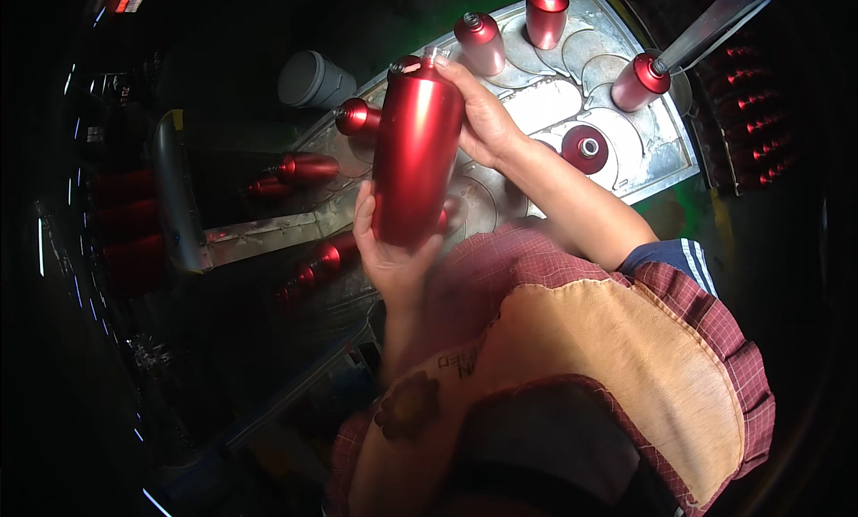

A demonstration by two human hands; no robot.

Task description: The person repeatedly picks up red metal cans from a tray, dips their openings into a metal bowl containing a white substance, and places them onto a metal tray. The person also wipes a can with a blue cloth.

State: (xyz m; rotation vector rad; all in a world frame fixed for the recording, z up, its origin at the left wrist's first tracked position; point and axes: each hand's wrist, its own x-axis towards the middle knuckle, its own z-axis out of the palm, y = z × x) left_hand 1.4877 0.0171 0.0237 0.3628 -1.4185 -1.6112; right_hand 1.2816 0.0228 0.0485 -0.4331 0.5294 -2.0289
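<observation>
Between my two hands is a glossy red bottle (416, 155) with a clear neck, held up and slightly tilted. My left hand (391, 253) cups its base from below, fingers along the side. My right hand (478, 110) grips it at the shoulder and neck, the thumb by the mouth. Behind it, other red bottles stand on the metal conveyor table, among them one bottle (483, 43) at the far side and another bottle (585, 148) seen from above beside my right forearm. Part of a red bottle (357, 117) shows just left of the held one.
The metal conveyor table (686, 164) has overlapping curved plates (603, 70). A bright metal strip (715, 25) slants over the bottle at the far right. A white bucket (313, 81) stands at the far left, near a curved metal guard (176, 191). Rows of red bottles (760, 124) line the right.
</observation>
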